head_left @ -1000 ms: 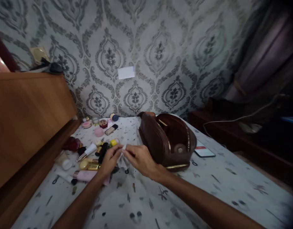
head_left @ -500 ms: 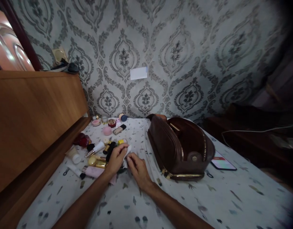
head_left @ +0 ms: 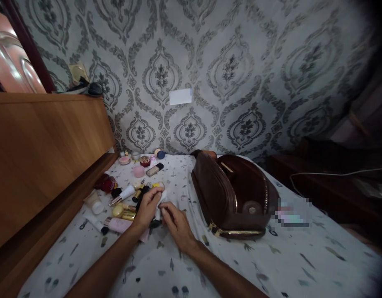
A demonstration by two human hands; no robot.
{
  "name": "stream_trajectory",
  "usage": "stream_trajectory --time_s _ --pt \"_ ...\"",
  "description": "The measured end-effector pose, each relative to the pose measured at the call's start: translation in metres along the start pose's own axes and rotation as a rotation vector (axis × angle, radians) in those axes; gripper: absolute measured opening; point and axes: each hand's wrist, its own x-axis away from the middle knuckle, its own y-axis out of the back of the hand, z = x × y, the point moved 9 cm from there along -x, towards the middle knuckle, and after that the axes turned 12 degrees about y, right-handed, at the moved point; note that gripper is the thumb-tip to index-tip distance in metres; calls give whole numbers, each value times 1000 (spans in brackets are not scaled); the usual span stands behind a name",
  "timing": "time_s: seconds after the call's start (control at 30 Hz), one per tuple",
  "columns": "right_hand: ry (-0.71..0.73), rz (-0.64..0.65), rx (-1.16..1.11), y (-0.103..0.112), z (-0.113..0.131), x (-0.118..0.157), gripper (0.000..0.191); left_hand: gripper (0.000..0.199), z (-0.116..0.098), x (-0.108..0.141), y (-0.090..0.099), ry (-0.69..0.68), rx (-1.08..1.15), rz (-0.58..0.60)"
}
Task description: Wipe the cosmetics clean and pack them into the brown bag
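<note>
My left hand [head_left: 148, 206] is closed, pinching a small crumpled white piece, like a tissue or wipe [head_left: 163, 196], between thumb and fingers. Beside it, my right hand [head_left: 177, 227] is closed too, its thumb and forefinger at the lower end of the same white piece. Whether something is wrapped inside cannot be seen. Under and left of my left hand lie cosmetics: a pink tube [head_left: 120, 224], gold-capped items [head_left: 129, 215], a white tube [head_left: 127, 192] and black items partly covered by the hand. A yellow-topped item [head_left: 158, 185] sits just behind my left fingertips.
A brown cosmetic bag [head_left: 222, 198] stands unzipped on the right, with a pixelated patch [head_left: 292, 213] beyond it. Small jars and a foundation bottle [head_left: 155, 169] lie toward the patterned wall. Wooden furniture [head_left: 51, 157] borders the left side of the patterned sheet [head_left: 166, 269].
Both hands have shifted slightly left in the picture, still together at the white piece. The view has tilted a little. The phone by the bag is now pixelated.
</note>
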Motion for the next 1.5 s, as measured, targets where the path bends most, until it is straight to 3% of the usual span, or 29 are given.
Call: stream_trajectory --time_s 0.5,0.63,0.83,0.93,1.07,1.2,1.5 --pt "33 28 10 -3 2 0 29 24 -24 4 -2 -150 -282 -42" --pt "-51 -4 -31 -1 -6 1 34 24 -28 -33 23 -134 -421 -153" --pt "-111 -9 -66 -3 -12 0 37 18 -38 -129 73 18 -739 -339" --pt "-140 -10 -96 -4 -15 0 38 31 -37 -171 84 114 -907 -375" --pt "-158 -22 -115 -4 -19 0 37 36 -29 -211 79 210 -1086 -343" --pt "-147 -27 -121 -3 -21 0 35 37 -16 -234 67 267 -1199 -287" --pt "-132 -25 -84 0 -17 -2 35 37 4 -244 62 279 -1191 -228"
